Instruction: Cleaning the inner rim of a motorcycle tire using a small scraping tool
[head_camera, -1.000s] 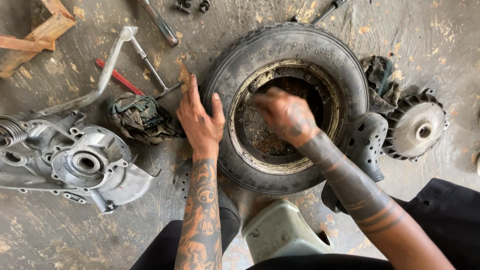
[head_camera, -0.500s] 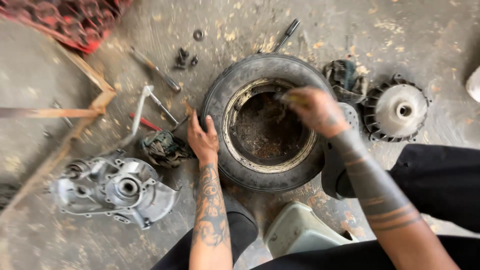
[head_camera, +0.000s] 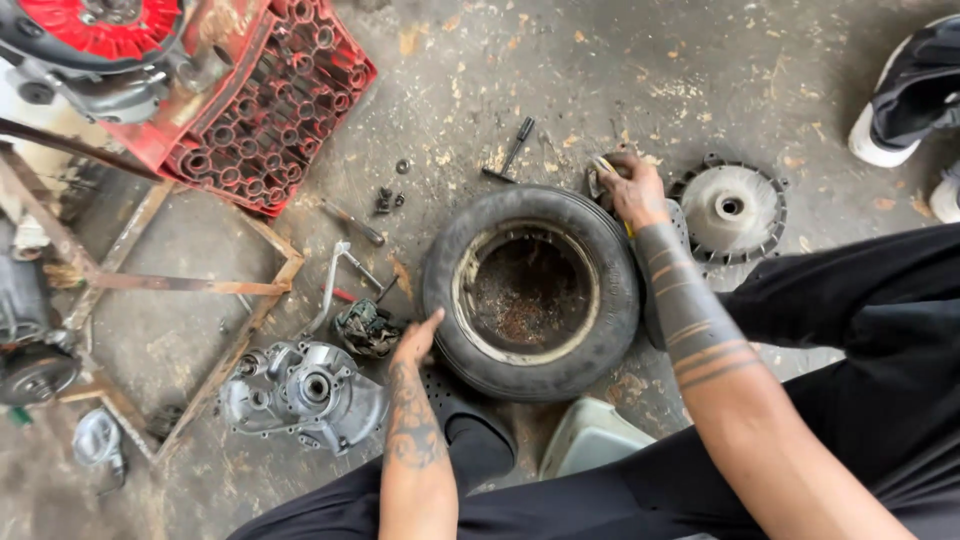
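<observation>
Down on the concrete floor (head_camera: 620, 70): small scooter tyre (head_camera: 530, 292) lying flat, rusty rim and hub facing up. Left hand (head_camera: 418, 338) pressed against the tyre's outer left wall, fingers spread and unclenched, grasping nothing. Right hand (head_camera: 632, 188) beyond the tyre's far right edge, fingers curled around a small object there, partly hidden, kind not clear; a strip of yellow visible just beneath the wrist. Tattooed forearms both, dark bands on the right one.

Just right of the right hand, a round finned pulley disc (head_camera: 730, 210), pale grey, lying flat. Beyond the tyre, a black T-handled tool (head_camera: 510, 150) and a few loose nuts (head_camera: 388, 200). Left of the tyre, near the left hand, a dirty rag bundle (head_camera: 365, 328) beside a bent silver lever (head_camera: 335, 285). Nearer the body, a grey engine case cover (head_camera: 305, 392). Top left, a red plastic crate (head_camera: 265, 110) tilted against a rusty metal frame (head_camera: 180, 285). Under the knees, a pale green low stool (head_camera: 590, 440). Top right corner, another person's black-and-white shoe (head_camera: 905, 95), well apart from the tyre.
</observation>
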